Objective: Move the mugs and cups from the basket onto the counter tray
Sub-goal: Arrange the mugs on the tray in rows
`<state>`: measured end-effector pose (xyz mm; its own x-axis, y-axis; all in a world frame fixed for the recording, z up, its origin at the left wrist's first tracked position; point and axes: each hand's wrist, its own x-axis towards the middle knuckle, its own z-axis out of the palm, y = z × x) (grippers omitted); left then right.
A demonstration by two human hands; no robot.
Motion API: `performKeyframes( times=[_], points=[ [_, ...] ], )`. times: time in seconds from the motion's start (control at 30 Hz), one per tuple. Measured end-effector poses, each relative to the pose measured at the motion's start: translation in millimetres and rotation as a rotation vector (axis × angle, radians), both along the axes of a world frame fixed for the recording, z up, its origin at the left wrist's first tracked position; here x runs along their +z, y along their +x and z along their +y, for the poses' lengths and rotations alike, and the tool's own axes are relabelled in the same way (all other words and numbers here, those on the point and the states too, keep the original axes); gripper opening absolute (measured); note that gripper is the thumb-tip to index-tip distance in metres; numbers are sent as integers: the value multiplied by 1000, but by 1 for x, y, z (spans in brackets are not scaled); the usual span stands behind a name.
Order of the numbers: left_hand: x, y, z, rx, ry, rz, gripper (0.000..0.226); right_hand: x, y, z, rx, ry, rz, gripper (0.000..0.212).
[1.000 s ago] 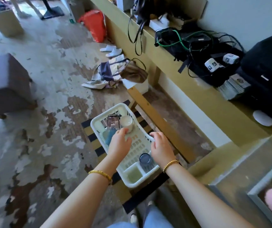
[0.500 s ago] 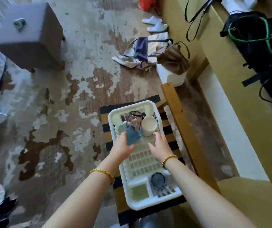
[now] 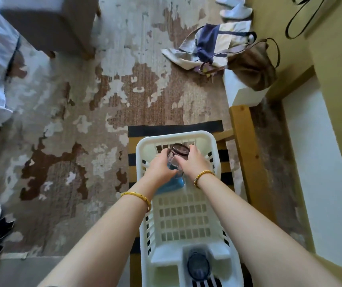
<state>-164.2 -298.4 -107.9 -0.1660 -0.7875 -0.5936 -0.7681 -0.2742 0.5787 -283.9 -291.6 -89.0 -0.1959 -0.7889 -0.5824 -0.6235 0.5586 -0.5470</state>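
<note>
A white plastic basket (image 3: 145,204) rests on a striped cushion on a wooden chair. At its far end, my left hand (image 3: 159,168) is closed over a blue cup (image 3: 174,183) that lies low in the basket. Right beside it, my right hand (image 3: 192,162) wraps its thumb and fingers around a smoky clear glass (image 3: 179,151), whose rim faces up. A dark blue glass (image 3: 198,266) stands in the basket's near compartment. The cream cup seen earlier is hidden under my right hand. The counter tray is out of view.
The wooden chair frame (image 3: 242,141) runs along the basket's right side. Cloth bags (image 3: 213,44) and a brown bag (image 3: 253,65) lie on the floor ahead, white slippers (image 3: 236,9) beyond them. A yellow-green counter front (image 3: 335,79) stands at right, a grey box (image 3: 50,21) at far left.
The view has tilted down over the basket. My right hand moved forward from the basket's middle to the smoky glass. My left hand stays on the blue cup.
</note>
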Motion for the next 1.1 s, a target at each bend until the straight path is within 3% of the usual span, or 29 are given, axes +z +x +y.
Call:
performKeyframes(
  times=[0.17,0.37,0.47,0.57,0.7,0.8,0.93,1.0,1.1],
  points=[
    [-22,-5,-1,23,-1,33,90,-16,7,-11,-41,51,-49,63],
    [-21,0,13,89,-107,89,81,-14,0,-6,3,-14,-112,64],
    [-13,2,28,103,-204,106,76,-6,-8,7,63,-50,-145,76],
    [-5,8,45,62,-263,110,83,3,-16,20,121,-19,-244,83],
    [3,14,60,-108,-301,46,90,10,-22,43,179,-20,-270,74],
    [5,19,65,-240,-171,58,97,9,-28,68,52,29,-363,69],
    [-4,22,74,-442,160,-97,105,-1,-28,105,-31,92,-371,71],
    [-8,19,75,-399,236,-92,100,-8,-26,120,-40,101,-325,75],
    [-13,17,72,-188,143,-41,93,-18,-26,134,13,107,-248,76]
  ],
)
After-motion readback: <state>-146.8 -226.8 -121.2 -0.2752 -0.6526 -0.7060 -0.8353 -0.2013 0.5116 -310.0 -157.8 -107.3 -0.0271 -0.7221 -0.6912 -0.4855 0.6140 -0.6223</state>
